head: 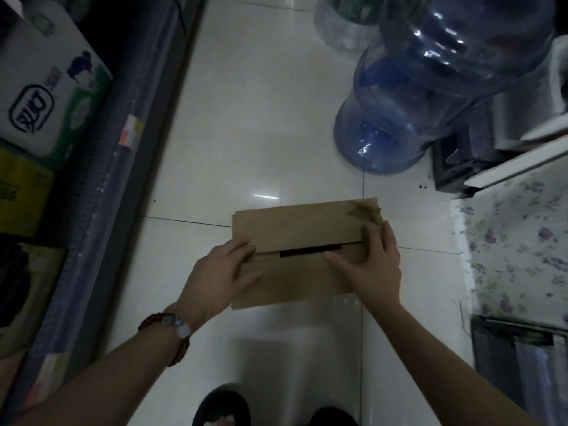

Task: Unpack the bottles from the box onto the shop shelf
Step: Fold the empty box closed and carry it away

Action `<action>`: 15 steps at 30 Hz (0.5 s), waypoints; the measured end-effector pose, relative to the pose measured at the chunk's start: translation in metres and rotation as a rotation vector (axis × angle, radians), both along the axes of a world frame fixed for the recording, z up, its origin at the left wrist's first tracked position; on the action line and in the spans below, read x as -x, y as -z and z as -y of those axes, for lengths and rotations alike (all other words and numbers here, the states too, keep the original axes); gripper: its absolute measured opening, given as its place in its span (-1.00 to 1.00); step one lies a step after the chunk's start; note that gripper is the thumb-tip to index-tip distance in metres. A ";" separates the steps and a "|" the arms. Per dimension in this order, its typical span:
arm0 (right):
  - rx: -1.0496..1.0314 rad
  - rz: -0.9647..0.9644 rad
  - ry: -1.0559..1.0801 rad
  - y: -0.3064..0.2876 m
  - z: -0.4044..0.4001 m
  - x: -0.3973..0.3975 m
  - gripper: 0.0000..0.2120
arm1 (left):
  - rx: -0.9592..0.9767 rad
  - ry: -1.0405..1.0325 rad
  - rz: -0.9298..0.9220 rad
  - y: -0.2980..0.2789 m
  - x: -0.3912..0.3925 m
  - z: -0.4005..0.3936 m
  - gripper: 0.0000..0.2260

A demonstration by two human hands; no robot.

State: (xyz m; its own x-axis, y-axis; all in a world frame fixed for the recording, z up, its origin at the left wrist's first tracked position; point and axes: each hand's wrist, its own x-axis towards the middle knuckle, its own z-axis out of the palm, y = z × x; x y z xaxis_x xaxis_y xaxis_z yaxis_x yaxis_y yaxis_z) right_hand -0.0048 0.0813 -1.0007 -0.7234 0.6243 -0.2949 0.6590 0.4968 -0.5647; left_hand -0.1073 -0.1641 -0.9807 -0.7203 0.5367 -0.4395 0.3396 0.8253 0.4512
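A brown cardboard box [301, 222] lies on the white tiled floor in front of me, its two top flaps nearly closed with a narrow dark slit between them. My left hand [219, 273] rests on the near flap at the box's left end, fingers at the seam. My right hand [373, 265] lies on the right end, thumb at the slit and fingers curled over the far flap's torn corner. No bottles show; the box's inside is hidden. The shop shelf [101, 167] runs along the left, its grey edge beside the box.
Tissue packs [46, 87] and a yellow package [21, 192] sit on the left shelf. Large blue water jugs [408, 96] stand on the floor behind the box at right. A floral-covered surface [519, 241] borders the right. My feet [224, 408] are just below the box.
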 end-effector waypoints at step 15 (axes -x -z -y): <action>0.106 0.063 0.105 0.013 -0.021 0.006 -0.20 | -0.314 -0.719 0.157 0.017 -0.008 -0.045 -0.69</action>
